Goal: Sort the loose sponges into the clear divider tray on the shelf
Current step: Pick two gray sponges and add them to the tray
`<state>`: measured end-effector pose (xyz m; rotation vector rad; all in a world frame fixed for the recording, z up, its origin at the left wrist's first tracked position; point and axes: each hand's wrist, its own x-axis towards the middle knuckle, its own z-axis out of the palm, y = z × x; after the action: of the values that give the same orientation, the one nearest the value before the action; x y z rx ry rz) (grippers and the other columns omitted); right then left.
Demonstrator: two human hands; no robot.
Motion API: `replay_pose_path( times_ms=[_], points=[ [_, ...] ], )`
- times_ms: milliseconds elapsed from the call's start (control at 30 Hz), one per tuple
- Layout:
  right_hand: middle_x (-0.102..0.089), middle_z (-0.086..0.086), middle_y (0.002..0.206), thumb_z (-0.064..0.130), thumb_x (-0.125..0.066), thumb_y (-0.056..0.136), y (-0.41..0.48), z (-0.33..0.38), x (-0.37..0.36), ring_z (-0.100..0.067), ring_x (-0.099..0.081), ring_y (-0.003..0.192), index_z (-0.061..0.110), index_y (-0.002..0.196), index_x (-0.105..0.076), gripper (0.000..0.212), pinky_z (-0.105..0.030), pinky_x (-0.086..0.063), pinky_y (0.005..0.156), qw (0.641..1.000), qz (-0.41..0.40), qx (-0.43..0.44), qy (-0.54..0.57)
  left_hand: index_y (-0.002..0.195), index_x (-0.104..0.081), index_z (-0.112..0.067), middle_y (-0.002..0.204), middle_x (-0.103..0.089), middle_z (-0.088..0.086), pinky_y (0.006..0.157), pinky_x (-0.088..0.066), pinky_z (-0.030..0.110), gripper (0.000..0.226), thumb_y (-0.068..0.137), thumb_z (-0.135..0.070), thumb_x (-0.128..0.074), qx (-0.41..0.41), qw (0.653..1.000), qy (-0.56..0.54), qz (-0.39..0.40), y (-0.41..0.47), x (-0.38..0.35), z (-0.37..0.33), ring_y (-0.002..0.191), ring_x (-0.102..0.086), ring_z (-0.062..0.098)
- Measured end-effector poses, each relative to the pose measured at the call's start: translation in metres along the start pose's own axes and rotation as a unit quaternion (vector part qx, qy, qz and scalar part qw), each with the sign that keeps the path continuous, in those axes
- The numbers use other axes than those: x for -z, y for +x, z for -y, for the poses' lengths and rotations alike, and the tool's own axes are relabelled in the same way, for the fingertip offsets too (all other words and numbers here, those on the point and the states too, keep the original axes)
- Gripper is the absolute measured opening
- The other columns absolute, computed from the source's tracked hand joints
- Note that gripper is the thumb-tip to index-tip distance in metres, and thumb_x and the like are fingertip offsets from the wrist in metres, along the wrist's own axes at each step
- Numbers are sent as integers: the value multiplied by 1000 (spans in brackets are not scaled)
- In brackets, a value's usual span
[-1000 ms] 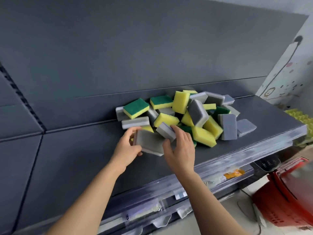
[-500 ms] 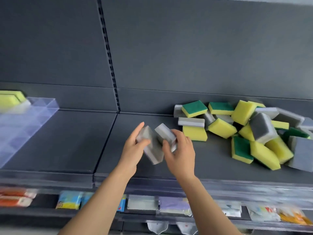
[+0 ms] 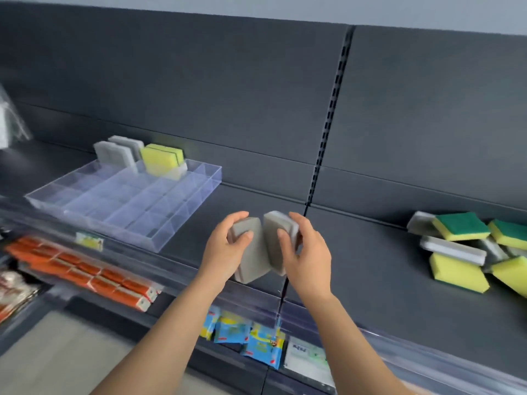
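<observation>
At the left of the shelf point(image 3: 370, 269) the clear divider tray point(image 3: 114, 206) is seen. Grey sponges point(image 3: 114, 152) stand on edge in its back compartments, with a yellow sponge point(image 3: 161, 161) just beside them. On the lower shelf beneath, orange packets point(image 3: 85, 269) are laid in rows.

Right of the tray, above the shelf, two sponges are held upright and close together. A grey sponge point(image 3: 251, 252) is gripped by the left hand point(image 3: 222, 252), thumb curled over its face and fingers behind. A grey-and-white sponge point(image 3: 275, 232) is gripped the same way by the right hand point(image 3: 308, 252). Blue packets point(image 3: 245, 334) hang below the hands.

At the far right, well apart from the tray, the pile of loose sponges point(image 3: 467, 246) remains to be sorted.

The sponges are judged light, soft and easily squashed, with a rough, non-slippery skin. They are best taken by the broad faces with light pressure, so that the shape is kept and each can be slid edgewise into a compartment. The thin clear dividers, hard to make out, and the sponges already standing at the back are what may be knocked. The tray itself, likely light, could be shifted by a careless push.
</observation>
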<state>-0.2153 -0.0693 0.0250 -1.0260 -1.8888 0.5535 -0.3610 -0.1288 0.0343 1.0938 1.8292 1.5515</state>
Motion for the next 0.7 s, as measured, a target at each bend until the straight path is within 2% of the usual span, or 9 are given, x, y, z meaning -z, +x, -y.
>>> replay_pose_path(
  times_ms=[100, 200, 267, 333, 467, 600, 700],
  points=[
    [-62, 10, 89, 40, -58, 90, 7, 25, -38, -13, -54, 79, 29, 119, -53, 32, -27, -43, 69, 1000, 20, 10, 8, 110, -54, -43, 104, -56, -25, 75, -43, 19, 37, 87, -16, -64, 12, 1000, -3, -14, 14, 46, 10, 88, -55, -11],
    [-59, 15, 83, 41, -62, 87, 13, 49, -75, -7, -53, 71, 30, 113, -54, 30, -22, -39, 63, 999, 35, 6, 24, 113, -51, -38, 112, -58, -8, 85, -46, 32, 38, 85, -16, -66, 28, 999, -5, -32, 31, 91, 21, 99, -57, 12],
    [-59, 17, 81, 42, -65, 84, 17, 65, -98, -6, -54, 70, 31, 110, -54, 29, -22, -43, 63, 999, 40, 6, 31, 113, -50, -35, 116, -58, -2, 91, -47, 39, 39, 84, -14, -68, 30, 999, -5, -41, 42, 119, 27, 103, -57, 18],
    [-58, 19, 81, 41, -67, 82, 21, 80, -118, -5, -55, 70, 32, 107, -55, 29, -24, -46, 64, 998, 44, 10, 35, 112, -49, -35, 118, -59, 0, 92, -47, 42, 40, 84, -15, -69, 33, 998, -7, -48, 51, 145, 33, 103, -57, 19],
    [-58, 18, 79, 38, -70, 80, 31, 109, -158, -5, -56, 71, 33, 104, -55, 28, -24, -47, 65, 997, 56, 14, 54, 112, -50, -30, 114, -64, 2, 86, -49, 36, 40, 83, -10, -69, 29, 997, -32, -65, 69, 192, 40, 96, -60, 15],
    [-57, 21, 79, 37, -69, 81, 46, 135, -196, -3, -55, 72, 32, 107, -55, 30, -18, -43, 64, 995, 70, 25, 68, 106, -54, -33, 107, -64, -7, 82, -50, 35, 37, 80, -15, -73, 27, 995, -32, -93, 88, 235, 46, 96, -60, 13],
    [-57, 20, 80, 36, -69, 81, 62, 151, -224, -7, -56, 74, 30, 109, -55, 32, -22, -46, 67, 993, 79, 36, 78, 100, -56, -38, 105, -64, -8, 82, -50, 33, 35, 79, -18, -74, 19, 994, -36, -104, 105, 264, 52, 98, -59, 13]
  ],
)
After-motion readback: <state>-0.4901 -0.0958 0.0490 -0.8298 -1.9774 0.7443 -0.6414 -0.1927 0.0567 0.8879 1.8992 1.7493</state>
